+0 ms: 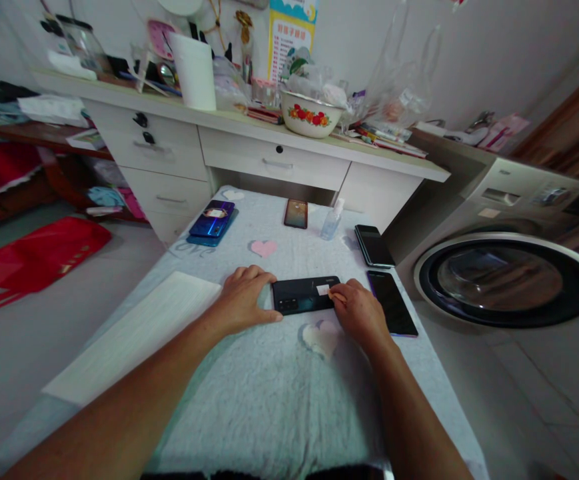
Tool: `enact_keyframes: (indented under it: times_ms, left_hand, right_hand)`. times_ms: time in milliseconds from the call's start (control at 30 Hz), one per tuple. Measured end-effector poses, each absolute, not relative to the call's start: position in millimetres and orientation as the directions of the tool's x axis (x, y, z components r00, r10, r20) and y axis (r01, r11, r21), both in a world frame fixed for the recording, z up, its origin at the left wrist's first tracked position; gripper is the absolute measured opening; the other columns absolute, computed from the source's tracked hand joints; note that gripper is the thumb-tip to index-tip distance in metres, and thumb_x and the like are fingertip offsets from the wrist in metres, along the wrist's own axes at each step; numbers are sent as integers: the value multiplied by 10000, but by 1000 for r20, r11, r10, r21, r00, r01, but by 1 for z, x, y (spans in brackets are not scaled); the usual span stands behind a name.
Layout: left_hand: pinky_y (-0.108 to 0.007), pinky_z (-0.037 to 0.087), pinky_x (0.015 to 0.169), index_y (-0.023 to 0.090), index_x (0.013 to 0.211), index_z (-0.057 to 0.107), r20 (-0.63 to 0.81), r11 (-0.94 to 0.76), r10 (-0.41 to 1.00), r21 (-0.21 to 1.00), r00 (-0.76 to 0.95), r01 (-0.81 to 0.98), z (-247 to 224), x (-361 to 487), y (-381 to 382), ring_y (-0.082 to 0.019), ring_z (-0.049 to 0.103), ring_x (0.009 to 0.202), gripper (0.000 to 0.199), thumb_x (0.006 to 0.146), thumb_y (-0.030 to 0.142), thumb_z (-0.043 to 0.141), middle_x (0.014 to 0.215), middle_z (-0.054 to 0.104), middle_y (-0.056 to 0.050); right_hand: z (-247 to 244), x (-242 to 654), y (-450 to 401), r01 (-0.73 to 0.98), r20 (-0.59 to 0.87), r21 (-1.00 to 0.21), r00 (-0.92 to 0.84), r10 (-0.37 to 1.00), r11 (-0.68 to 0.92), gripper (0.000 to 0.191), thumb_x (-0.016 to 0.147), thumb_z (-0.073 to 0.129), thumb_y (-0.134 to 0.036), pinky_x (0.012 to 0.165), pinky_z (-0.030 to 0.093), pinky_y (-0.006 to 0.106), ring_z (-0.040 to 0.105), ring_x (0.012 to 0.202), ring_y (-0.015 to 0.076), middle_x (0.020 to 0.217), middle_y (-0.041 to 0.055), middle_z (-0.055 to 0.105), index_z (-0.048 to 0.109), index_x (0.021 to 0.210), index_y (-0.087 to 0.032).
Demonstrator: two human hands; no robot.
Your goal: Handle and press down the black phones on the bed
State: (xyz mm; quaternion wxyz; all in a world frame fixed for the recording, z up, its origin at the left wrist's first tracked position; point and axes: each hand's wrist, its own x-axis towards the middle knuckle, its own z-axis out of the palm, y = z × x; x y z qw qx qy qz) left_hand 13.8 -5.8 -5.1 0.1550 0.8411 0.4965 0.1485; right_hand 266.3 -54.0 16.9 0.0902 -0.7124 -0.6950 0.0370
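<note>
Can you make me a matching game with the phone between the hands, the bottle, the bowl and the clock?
Things:
1. phone
2. bottle
3. bowl
4. clock

Looks:
A. pink
B. dark, with a white sticker
C. white, with red flowers
D. see-through

Right pairs: 1-B, 2-D, 3-C, 4-A

So it's one head cam, perched above the near end of the table (pixel 264 413), facing forward and tipped down along it. Pretty close too: left hand (pixel 242 297) and right hand (pixel 362 310) are roughly mid-frame over the table. It's super wide, catching the desk (pixel 239 150) past the table's far end and the washer (pixel 494 200) to its right, with the desk slanting down rightward.
</note>
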Motion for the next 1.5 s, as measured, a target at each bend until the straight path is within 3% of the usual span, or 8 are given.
enact_keyframes:
  times_ms: [367, 733, 933, 1500]
  left_hand:
    - [-392, 382, 898, 251, 1177, 568, 84, -457, 882, 399, 464, 795, -3, 14, -8, -301, 475, 1064, 686, 598, 586, 721, 1154, 552, -70]
    - [-400, 380, 887, 244, 1149, 562, 114, -480, 873, 370, 474, 795, -7, 16, -8, -313, 479, 1057, 738, 556, 654, 718, 1145, 557, -74]
    - [-396, 377, 889, 240, 1212, 509, 143, -489, 870, 368, 472, 791, -8, 18, -9, -310, 477, 1060, 787, 553, 599, 744, 1171, 537, -78]
    - [-380, 387, 871, 225, 1119, 557, 150, -528, 843, 413, 517, 742, -3, 19, -8, -283, 505, 1018, 642, 605, 568, 732, 1126, 565, -69]
  right_hand:
    - [12, 266, -50, 985, 102, -122, 131, 986, -118, 240, 938, 448, -287, 586, 284, 262, 557, 750, 131, 982, 25, 587, 680, 994, -265]
    - [10, 240, -50, 975, 103, -183, -110, 989, 127, 277, 961, 415, -277, 668, 373, 228, 572, 807, 127, 1025, 27, 585, 661, 1087, -266]
    - [11, 230, -52, 952, 100, -200, -217, 971, 234, 295, 970, 407, -306, 671, 379, 229, 569, 795, 131, 1021, 28, 592, 664, 1113, -284]
    - [14, 260, -43, 981, 109, -182, 86, 990, -65, 328, 985, 365, -320, 644, 338, 242, 571, 813, 138, 981, 40, 573, 666, 1110, -289]
